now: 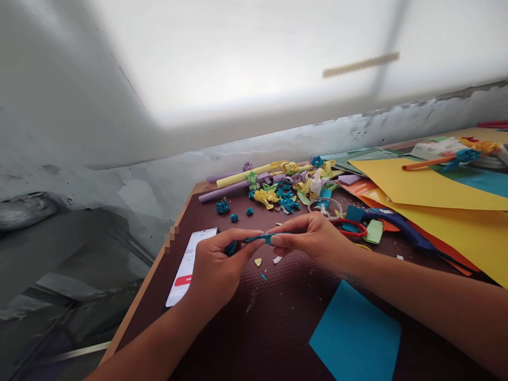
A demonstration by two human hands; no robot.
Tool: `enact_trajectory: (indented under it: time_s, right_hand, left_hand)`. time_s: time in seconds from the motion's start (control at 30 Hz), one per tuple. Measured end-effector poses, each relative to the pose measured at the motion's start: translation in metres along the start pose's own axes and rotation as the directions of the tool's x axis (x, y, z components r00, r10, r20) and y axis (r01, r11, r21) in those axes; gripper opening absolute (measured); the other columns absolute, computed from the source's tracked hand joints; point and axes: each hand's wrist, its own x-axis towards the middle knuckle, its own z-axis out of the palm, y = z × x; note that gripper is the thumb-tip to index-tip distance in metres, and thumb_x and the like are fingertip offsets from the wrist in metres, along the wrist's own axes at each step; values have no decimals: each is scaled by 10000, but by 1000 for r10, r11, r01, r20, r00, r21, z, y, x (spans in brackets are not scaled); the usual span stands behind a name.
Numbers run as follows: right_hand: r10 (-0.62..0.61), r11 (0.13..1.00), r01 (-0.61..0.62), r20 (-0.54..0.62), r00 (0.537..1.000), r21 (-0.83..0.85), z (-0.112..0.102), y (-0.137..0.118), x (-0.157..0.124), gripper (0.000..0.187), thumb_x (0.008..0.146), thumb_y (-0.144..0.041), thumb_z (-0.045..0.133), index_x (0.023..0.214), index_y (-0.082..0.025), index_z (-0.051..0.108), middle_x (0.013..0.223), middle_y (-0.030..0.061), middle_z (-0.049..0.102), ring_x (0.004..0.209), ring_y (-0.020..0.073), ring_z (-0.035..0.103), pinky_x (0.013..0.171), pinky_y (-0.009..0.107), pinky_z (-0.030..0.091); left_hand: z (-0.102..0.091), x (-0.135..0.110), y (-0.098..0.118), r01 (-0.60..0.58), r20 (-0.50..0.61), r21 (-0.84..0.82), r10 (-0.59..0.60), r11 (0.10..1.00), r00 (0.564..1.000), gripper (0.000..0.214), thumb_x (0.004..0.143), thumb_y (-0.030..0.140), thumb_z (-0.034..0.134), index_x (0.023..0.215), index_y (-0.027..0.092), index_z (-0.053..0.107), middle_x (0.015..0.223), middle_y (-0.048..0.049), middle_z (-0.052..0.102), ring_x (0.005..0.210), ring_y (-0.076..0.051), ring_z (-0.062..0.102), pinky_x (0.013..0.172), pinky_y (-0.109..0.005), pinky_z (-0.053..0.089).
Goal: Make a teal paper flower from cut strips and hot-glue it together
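Blue paper, a narrow strip of it (259, 238), is stretched level between the two hands just above the dark brown table (278, 317), near the table's left middle. The left hand (216, 264) is closed in a pinch, thumb and forefinger gripping the strip's left end, where the paper bunches into a small rolled wad at the fingertips. The right hand (313, 238) is likewise closed on the strip's right end, finger and thumb pressed together on it, the other fingers curled in.

Below the strip lie small paper scraps, yellow, white and blue (266, 263), loose on the table. Just left of the left hand, partly hidden by it, a white smartphone (186, 267) lies flat with its screen lit. Near the person, right of centre, lies a square sheet of blue paper (355, 336).

Beyond the hands, small crumpled blue paper balls (232, 210) are dotted about, and farther back sits a heap of rolled yellow, green, blue and purple paper pieces (283, 185) beside long yellow and purple paper tubes (238, 182). Right of the right hand are red-handled scissors (351, 226), a small clear round dish (326, 208) and a blue glue gun (397, 222). Large yellow and orange paper sheets (436, 196) overlap on the far right.
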Motion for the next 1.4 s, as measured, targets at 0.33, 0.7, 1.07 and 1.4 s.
enact_trajectory:
  time_s: [0.33, 0.7, 1.07, 1.4]
  right_hand:
    - [-449, 798, 440, 82, 890, -412, 1, 0, -4, 285, 902, -184, 728, 1148, -308, 802, 888, 14, 741, 771, 141, 693, 679, 253, 556]
    - [-401, 828, 377, 32, 915, -414, -2, -1, -4, 258, 894, -167, 707, 1116, -247, 811, 922, 19, 796, 817, 161, 721, 716, 258, 565]
    - [-471, 747, 380, -31, 882, -545, -9, -6, 0, 203, 901, -192, 686, 1024, -277, 825, 910, 8, 793, 780, 175, 719, 734, 290, 568]
    - [-416, 807, 308, -117, 902, -504, -7, -6, 1, 169, 861, -290, 742, 1001, -295, 837, 859, 13, 791, 740, 199, 719, 684, 311, 588]
  left_hand:
    - [6, 2, -7, 206, 26, -106, -204, 973, 979, 187, 754, 374, 871, 791, 214, 782, 700, 6, 738, 604, -123, 570, 559, -238, 438]
    - [1, -1, 2, 107, 145, -15, -103, 994, 984, 169, 890, 374, 728, 922, 211, 696, 689, 18, 646, 632, -145, 578, 607, -255, 446]
    - [6, -8, 4, 62, 423, 115, -106, 991, 900, 337, 1070, 401, 367, 951, 218, 624, 740, 7, 593, 678, -170, 537, 660, -288, 396]
    - [-4, -7, 7, -100, 418, 208, 4, 973, 908, 367, 1059, 268, 352, 1191, 222, 692, 1150, -81, 716, 1074, -248, 651, 933, -353, 467]
